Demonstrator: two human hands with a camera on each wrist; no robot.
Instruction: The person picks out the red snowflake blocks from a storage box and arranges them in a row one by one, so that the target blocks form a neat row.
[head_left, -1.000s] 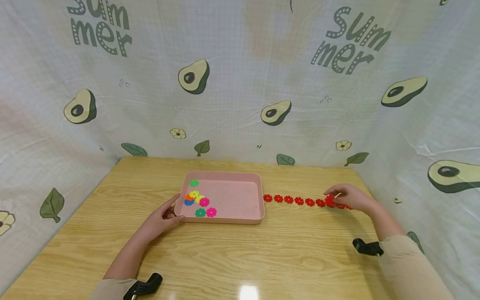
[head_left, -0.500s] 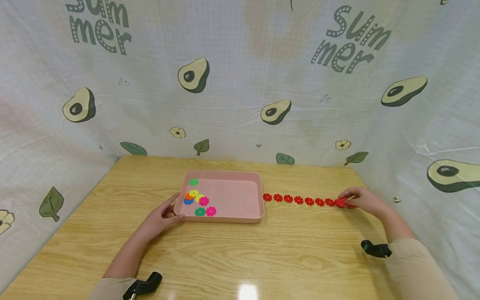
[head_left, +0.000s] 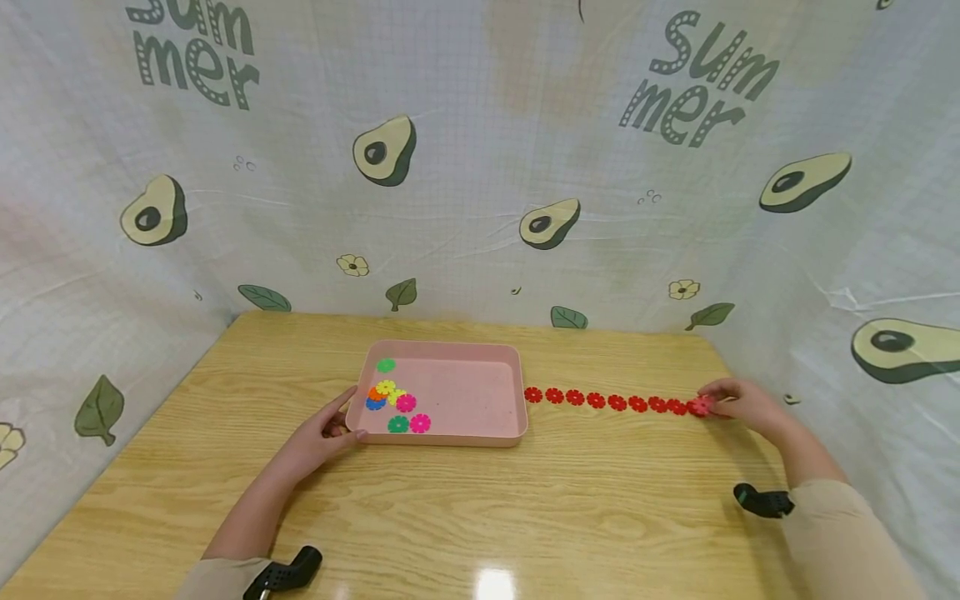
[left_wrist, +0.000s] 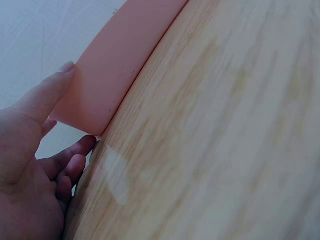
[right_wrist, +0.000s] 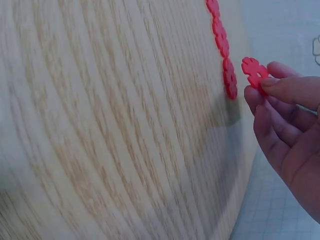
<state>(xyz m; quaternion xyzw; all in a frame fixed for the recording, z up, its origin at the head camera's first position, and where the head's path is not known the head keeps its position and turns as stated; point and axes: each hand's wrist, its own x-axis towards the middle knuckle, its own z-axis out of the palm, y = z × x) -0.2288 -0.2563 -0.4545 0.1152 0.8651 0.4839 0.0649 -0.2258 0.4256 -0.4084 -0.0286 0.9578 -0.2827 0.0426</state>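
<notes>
My right hand pinches a red flower-shaped plastic disc between thumb and fingers. In the right wrist view this disc is tilted and stands just off the end of a row of red discs. That row runs along the table from the pink tray's right side toward my right hand. At the tray's near left corner, my left hand holds the pink tray, with its thumb on the front wall and other fingers round the corner, as the left wrist view shows.
Inside the tray, at its left side, lie several discs in green, pink, yellow, orange and blue, some overlapping. The wooden table meets a printed cloth at the back and sides.
My right hand has moved to the right along the red row with the disc in its fingers, reaching the row's far end. My left hand has stayed at the tray corner.
</notes>
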